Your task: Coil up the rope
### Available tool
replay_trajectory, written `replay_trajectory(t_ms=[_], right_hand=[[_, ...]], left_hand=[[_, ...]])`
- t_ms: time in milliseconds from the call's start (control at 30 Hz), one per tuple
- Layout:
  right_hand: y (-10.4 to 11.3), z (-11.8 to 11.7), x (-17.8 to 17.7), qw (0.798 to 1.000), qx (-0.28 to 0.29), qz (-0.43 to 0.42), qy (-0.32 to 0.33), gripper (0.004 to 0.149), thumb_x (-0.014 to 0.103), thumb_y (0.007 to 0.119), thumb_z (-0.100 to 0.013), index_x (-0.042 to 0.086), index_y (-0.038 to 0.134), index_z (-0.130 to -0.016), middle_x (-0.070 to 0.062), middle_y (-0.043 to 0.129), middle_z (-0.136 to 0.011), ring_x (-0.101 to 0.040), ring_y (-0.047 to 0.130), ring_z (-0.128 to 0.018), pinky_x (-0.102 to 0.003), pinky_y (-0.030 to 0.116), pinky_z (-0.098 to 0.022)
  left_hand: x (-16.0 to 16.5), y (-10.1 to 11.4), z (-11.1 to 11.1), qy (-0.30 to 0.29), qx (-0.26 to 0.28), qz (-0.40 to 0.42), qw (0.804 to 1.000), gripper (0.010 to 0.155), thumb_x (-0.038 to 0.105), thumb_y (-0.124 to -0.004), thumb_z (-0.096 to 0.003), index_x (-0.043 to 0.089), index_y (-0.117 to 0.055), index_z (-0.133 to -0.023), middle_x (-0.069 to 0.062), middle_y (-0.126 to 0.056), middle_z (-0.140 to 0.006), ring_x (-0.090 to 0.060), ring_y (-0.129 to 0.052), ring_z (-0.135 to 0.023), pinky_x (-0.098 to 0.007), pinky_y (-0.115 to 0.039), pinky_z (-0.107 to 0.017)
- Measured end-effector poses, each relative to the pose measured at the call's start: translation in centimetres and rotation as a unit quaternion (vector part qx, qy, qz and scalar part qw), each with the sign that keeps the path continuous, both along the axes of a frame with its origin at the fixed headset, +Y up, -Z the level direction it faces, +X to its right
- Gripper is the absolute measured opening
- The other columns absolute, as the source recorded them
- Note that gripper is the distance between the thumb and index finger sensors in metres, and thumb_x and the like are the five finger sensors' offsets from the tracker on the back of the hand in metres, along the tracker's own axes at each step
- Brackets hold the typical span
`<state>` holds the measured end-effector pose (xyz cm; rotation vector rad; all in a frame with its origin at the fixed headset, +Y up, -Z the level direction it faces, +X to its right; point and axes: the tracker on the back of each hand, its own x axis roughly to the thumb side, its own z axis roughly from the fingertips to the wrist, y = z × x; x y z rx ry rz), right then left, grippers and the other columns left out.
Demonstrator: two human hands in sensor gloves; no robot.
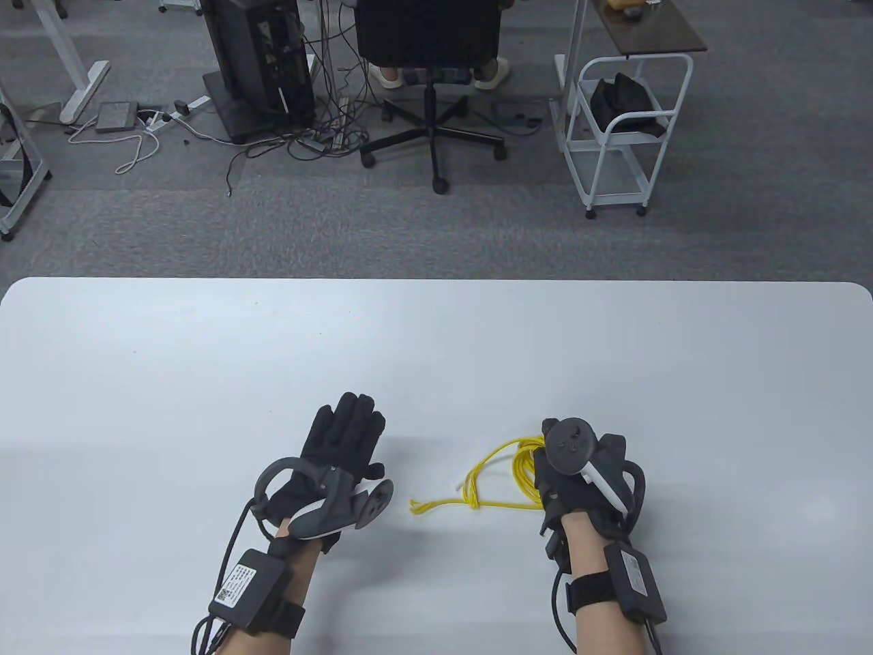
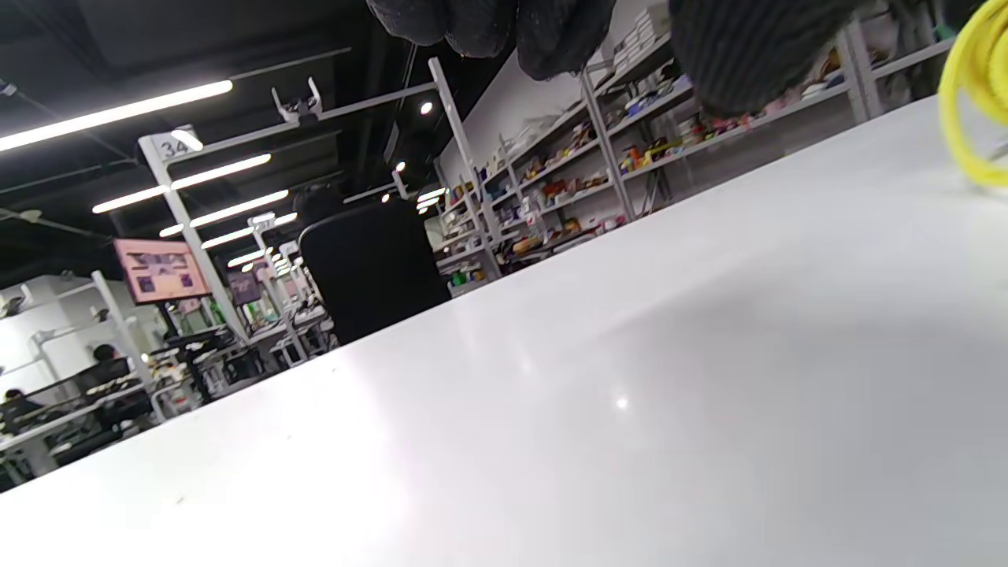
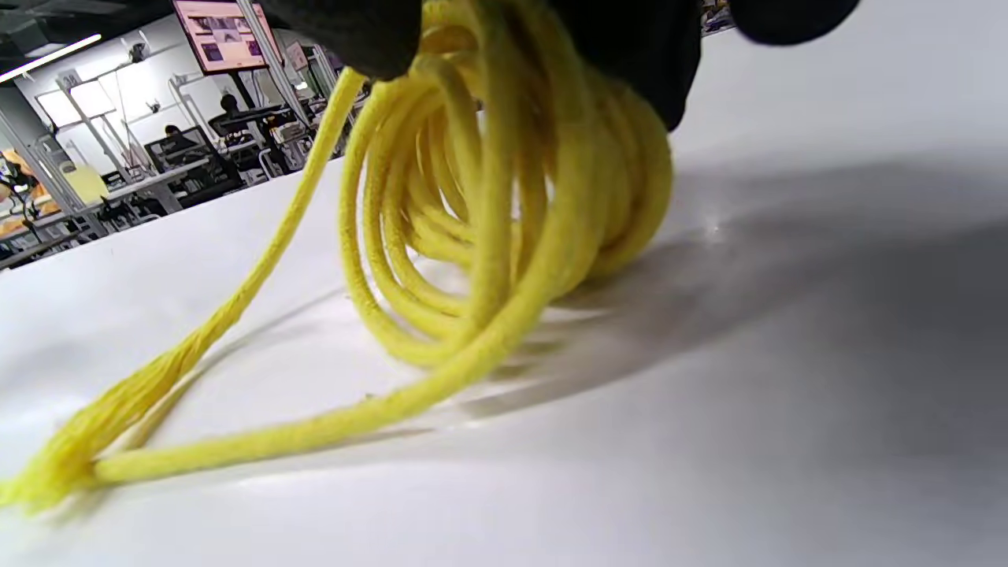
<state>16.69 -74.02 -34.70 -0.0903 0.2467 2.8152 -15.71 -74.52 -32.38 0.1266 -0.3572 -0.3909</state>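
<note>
A thin yellow rope [image 1: 501, 471] lies on the white table [image 1: 204, 355] in several loose loops, with a frayed end [image 1: 417, 507] pointing left. My right hand [image 1: 556, 464] grips the bundle of loops at its right side; the right wrist view shows the coiled rope [image 3: 504, 213] held from above by my gloved fingers [image 3: 630, 47], its lower loops touching the table. My left hand [image 1: 344, 437] rests flat and open on the table, left of the rope and apart from it. A bit of rope shows at the right edge of the left wrist view [image 2: 972, 102].
The table's far edge [image 1: 436, 281] runs across the middle of the table view. Beyond it on the floor stand an office chair [image 1: 430, 82], a white cart [image 1: 620, 129] and a computer tower with cables [image 1: 262, 61].
</note>
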Motion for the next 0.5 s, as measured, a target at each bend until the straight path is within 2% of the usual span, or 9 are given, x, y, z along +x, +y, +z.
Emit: replay_trajectory(t_ms=[100,200,300,500], right_hand=[[0.3,0.2,0.1,1.000,0.004,-0.026,0.015,0.067,0.042,0.070,-0.061,0.012,0.039,-0.112,-0.026,0.044,-0.115,-0.059,0.054,-0.098,-0.078,0.043,-0.067],[0.9,0.5,0.0,0.997,0.061,-0.039,0.031,0.074,0.052,0.067,-0.060,0.013,0.034,-0.114,-0.027,0.033,-0.118,-0.061,0.041,-0.103,-0.081,0.037,-0.066],[1.2,0.8,-0.4,0.993,0.107,-0.039,0.042,0.077,0.058,0.064,-0.059,0.015,0.032,-0.114,-0.026,0.028,-0.120,-0.062,0.035,-0.104,-0.083,0.033,-0.066],[1.7,1.5,-1.7,0.978,0.173,0.076,0.086,0.080,0.065,0.060,-0.057,0.019,0.028,-0.115,-0.024,0.019,-0.121,-0.061,0.022,-0.106,-0.086,0.025,-0.064]], left_hand=[[-0.6,-0.3,-0.3,0.017,-0.015,0.007,1.000,0.073,0.059,-0.059,-0.0556,0.024,-0.048,-0.118,-0.009,-0.031,-0.128,-0.034,-0.036,-0.119,-0.050,-0.030,-0.078],[-0.9,-0.5,-0.5,0.030,-0.027,0.013,0.999,0.073,0.059,-0.059,-0.0557,0.024,-0.047,-0.119,-0.010,-0.030,-0.128,-0.034,-0.035,-0.119,-0.051,-0.029,-0.078],[-1.0,-0.6,-0.6,0.034,-0.031,0.015,0.999,0.073,0.060,-0.058,-0.0557,0.024,-0.047,-0.119,-0.009,-0.029,-0.129,-0.034,-0.034,-0.119,-0.051,-0.029,-0.078],[-1.2,-1.0,-0.8,0.041,-0.041,0.011,0.998,0.074,0.060,-0.057,-0.0554,0.024,-0.045,-0.119,-0.010,-0.028,-0.129,-0.034,-0.034,-0.119,-0.051,-0.028,-0.078]])
